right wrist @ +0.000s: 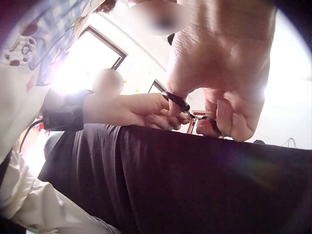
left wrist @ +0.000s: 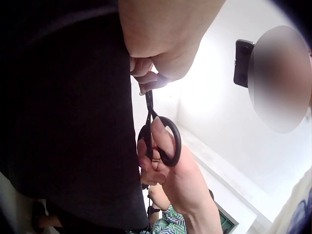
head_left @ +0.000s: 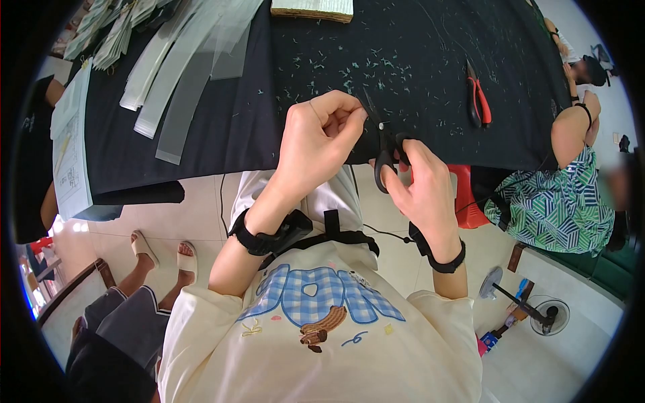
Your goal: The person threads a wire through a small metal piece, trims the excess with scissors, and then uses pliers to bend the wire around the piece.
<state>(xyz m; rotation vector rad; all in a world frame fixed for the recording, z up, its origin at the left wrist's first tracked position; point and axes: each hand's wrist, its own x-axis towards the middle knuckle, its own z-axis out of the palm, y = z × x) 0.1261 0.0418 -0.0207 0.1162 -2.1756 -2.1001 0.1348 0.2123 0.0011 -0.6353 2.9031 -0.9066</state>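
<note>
Black-handled scissors point(head_left: 384, 146) are held just past the near edge of a cloth-covered tabletop point(head_left: 516, 74). Fingers of the right hand point(head_left: 424, 185) are clamped on the handles, the thumb through one loop and other fingers at the second, a hold that seems chosen for fine control of the blades. Facing it, the left hand point(head_left: 314, 144) has thumb and forefinger pressed together at the tips; whatever may lie between them is too small to make out. The blades reach up just beside those fingertips, probably so that snips can be small and exact.

Beyond both hands' fingers, tiny green clippings point(head_left: 380, 86) lie scattered, easy to notice against the dark cloth. Red-and-black pliers point(head_left: 482, 102) rest beyond and to the right of the right fingers, apparently placed for easy reach. Out to the left of the left fingers, clear plastic strips point(head_left: 176, 80) fan toward the near edge, perhaps set aside to leave working room. Farther beyond the fingers, past the clippings, sits a white block point(head_left: 312, 7).
</note>
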